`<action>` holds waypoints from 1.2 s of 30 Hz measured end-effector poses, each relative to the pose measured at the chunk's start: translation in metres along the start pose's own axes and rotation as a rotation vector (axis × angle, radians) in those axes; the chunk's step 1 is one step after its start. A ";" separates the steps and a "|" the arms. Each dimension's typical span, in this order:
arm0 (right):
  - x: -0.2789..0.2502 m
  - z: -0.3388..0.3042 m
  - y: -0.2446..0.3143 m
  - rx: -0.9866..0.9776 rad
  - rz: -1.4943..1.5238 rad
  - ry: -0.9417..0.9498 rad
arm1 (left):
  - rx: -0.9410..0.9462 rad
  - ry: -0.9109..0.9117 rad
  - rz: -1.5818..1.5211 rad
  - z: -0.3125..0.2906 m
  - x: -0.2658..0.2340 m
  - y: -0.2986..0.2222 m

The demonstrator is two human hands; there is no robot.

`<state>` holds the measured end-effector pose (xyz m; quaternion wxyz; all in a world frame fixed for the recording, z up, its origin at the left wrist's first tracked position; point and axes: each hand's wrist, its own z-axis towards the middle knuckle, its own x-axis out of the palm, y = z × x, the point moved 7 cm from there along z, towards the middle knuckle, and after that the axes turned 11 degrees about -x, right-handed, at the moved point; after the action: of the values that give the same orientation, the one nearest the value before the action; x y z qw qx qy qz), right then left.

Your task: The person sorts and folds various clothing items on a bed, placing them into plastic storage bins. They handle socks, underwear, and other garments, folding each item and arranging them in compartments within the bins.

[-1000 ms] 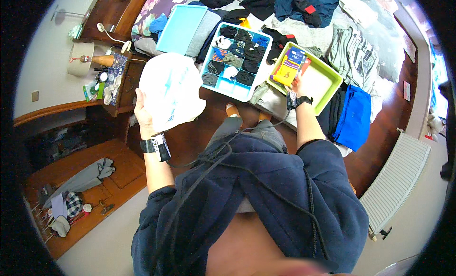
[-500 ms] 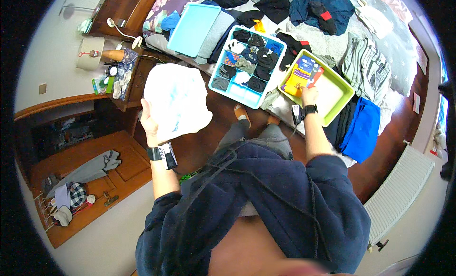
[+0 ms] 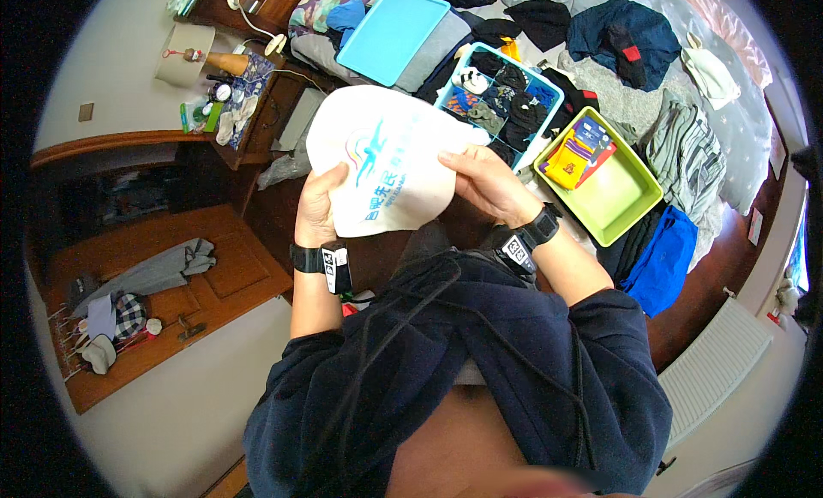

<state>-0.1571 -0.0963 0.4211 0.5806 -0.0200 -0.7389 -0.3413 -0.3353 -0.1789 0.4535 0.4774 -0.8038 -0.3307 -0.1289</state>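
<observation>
Both my hands hold a white cloth [image 3: 390,168] with blue print and a small rainbow-like mark, raised in front of me. My left hand [image 3: 319,208] grips its lower left edge, thumb on the printed face. At its right edge, my right hand [image 3: 495,188] pinches it between thumb and fingers. Behind the cloth stands a blue divided box [image 3: 549,117] with rolled dark, white and patterned socks in its compartments; the cloth hides its near left part. Right of that, a lime-green bin [image 3: 613,200] contains flat yellow, purple and red packets [image 3: 576,155].
A light-blue lid [image 3: 394,35] lies on folded clothes at the bed's left. Dark garments, a striped shirt [image 3: 686,147] and blue folded cloth [image 3: 664,262] cover the bed. A nightstand [image 3: 257,129] with a lamp is at left, a radiator [image 3: 716,369] at right.
My right hand has left the packets in the green bin and now grips the white cloth. The cloth has moved right and turned its printed side into view.
</observation>
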 end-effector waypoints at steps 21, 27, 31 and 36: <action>0.121 0.220 -0.162 -0.117 -0.968 -0.191 | 0.516 -0.239 0.944 -0.042 -0.169 -0.148; 0.143 0.259 -0.180 -0.168 -1.078 -0.150 | 0.366 -0.221 0.808 -0.021 -0.216 -0.153; 0.143 0.282 -0.183 -0.115 -0.968 -0.107 | 0.116 0.009 0.422 0.002 -0.239 -0.151; 0.131 0.314 -0.179 -0.089 -0.786 -0.064 | -0.056 0.104 0.228 0.039 -0.254 -0.159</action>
<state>-0.5411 -0.1161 0.4197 0.3809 0.2284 -0.6925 -0.5685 -0.6335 -0.1973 0.4093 0.4829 -0.8414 -0.2080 -0.1243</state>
